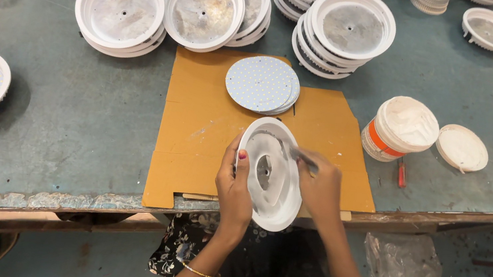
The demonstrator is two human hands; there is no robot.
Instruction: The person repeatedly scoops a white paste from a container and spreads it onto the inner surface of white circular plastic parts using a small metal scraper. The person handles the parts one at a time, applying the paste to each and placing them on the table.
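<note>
While the left hand grips the rim, the stiff, light-looking white lamp housing tilts as the right hand pinches a thin brush-like tool inside it.

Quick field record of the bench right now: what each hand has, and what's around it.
left hand: grips the edge of a white round housing, held tilted
right hand: holds a thin tool against the housing's white-coated inside
under hands: cardboard sheet
on cardboard: stack of round dotted boards
right of cardboard: open tub of white paste, its lid beside it
far side: stacks of empty housings
</note>
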